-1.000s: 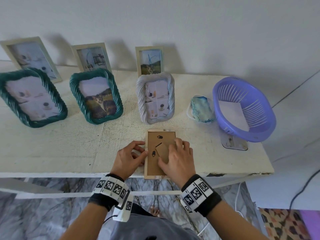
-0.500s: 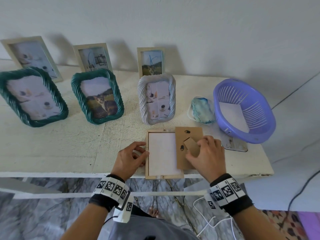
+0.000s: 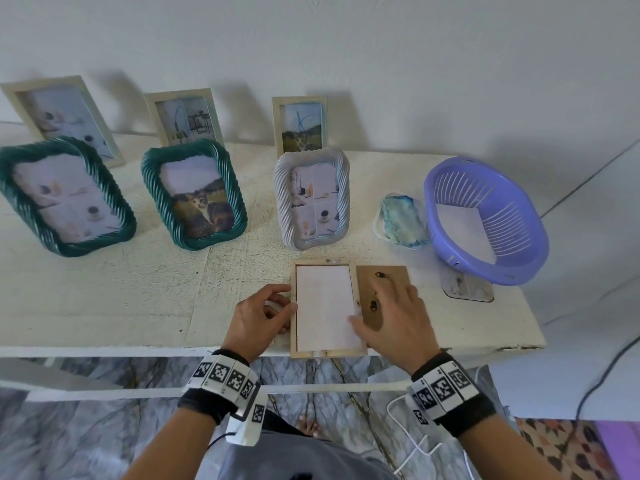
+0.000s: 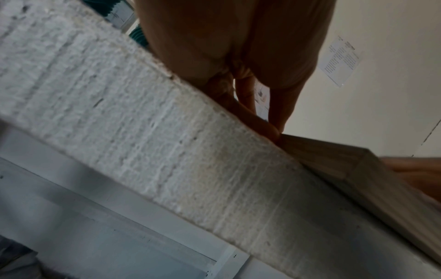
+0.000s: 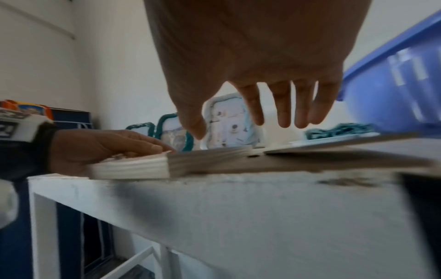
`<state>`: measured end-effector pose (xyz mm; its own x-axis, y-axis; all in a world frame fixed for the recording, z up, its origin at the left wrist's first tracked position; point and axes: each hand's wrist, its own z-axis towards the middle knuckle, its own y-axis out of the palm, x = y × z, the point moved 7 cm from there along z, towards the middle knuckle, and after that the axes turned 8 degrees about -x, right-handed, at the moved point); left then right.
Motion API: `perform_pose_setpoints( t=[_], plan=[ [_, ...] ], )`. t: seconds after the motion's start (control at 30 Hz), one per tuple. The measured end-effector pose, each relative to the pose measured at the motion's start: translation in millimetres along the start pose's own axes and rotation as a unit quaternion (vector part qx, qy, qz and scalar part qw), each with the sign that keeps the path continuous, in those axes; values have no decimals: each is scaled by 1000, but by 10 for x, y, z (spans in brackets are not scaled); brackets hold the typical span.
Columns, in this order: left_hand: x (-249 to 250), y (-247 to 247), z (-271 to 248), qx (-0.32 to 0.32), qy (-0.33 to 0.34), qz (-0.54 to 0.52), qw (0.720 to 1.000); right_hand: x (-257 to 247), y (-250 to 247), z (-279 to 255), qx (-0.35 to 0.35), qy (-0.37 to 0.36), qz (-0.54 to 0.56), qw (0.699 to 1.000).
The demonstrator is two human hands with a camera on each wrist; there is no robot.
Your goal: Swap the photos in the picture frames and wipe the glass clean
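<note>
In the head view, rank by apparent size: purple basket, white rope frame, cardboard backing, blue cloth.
1. purple basket
2. white rope frame
3. cardboard backing and blue cloth: look alike; right hand covers part of the backing.

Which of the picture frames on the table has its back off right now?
The plain wooden frame lying face down at the table's front edge, between both hands. Its brown backing board lies beside it, exposing a white sheet. The six other frames stand upright showing their photos.

Table: six frames standing behind; open frame at front edge, backing board right of it, basket far right.
</note>
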<state>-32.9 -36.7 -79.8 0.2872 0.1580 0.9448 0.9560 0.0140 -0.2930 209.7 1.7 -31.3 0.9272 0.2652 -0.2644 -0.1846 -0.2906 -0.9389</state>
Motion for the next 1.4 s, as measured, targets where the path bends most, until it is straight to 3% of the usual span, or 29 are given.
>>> perform_pose_setpoints(
  t=[0.1, 0.17, 0.7, 0.87, 1.13, 1.3, 1.4],
  plan=[
    [-4, 13, -5, -1, -1, -8, 1000, -294, 194, 53, -124, -39, -8, 991],
    [6, 18, -5, -1, 1, -5, 1000, -424, 318, 107, -158, -57, -15, 986],
    [2, 4, 12, 6, 5, 14, 1000, -525, 451, 345, -183, -48, -39, 981],
    [-12, 12, 2, 4, 4, 16, 1000, -544, 412, 347, -173, -38, -8, 984],
    [24, 15, -6, 8, 12, 0, 1000, -533, 294, 310, -74, -66, -24, 995],
    [-3, 13, 8, 14, 4, -5, 1000, -615, 116, 197, 34, -119, -63, 990],
    [6, 23, 1, 10, 3, -8, 1000, -631, 50, 130, 19, -151, -43, 987]
  ],
)
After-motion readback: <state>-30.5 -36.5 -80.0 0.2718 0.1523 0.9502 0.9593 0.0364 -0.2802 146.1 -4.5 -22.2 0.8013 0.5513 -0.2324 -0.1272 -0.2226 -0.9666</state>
